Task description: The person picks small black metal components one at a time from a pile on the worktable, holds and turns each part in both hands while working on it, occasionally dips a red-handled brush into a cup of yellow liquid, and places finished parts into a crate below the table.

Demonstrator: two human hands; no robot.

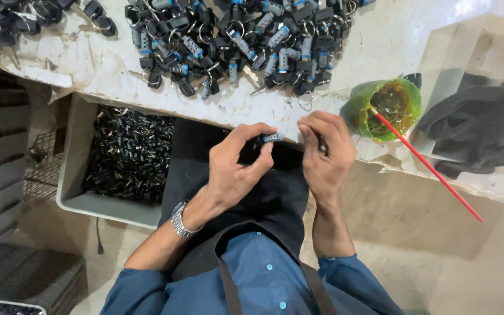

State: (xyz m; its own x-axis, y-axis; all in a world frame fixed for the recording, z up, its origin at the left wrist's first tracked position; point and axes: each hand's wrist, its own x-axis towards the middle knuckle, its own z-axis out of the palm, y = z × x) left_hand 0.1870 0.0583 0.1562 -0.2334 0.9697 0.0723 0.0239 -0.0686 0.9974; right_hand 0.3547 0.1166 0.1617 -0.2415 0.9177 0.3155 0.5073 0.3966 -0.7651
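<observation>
Hands meet just off the near edge of the worktop (380, 35), above a dark apron. One left hand (234, 166), with a metal watch (180, 219) at its wrist, pinches one small grey cylinder part (273, 137) between thumb and forefinger. Its long axis lies roughly level, running left to right along the worktop's edge, with the free end pointing toward the right hand (325, 153). That hand sits just beside it, fingers curled shut round something small and dark; what it holds I cannot tell.

One green cup (387, 108) of brownish paste stands at the near edge, right of the hands, and one red stick (427, 164) leans out of it, slanting down toward the right. One dark cloth (482, 131) lies bunched at the right edge. Two heaps of black lock pieces with key rings lie at the far side: a large pile (240, 44) in the middle and a smaller pile (36, 17) at the far left corner; the pieces are too many and too tangled to count. One grey bin (74, 175) of small dark parts sits below the worktop's left end.
</observation>
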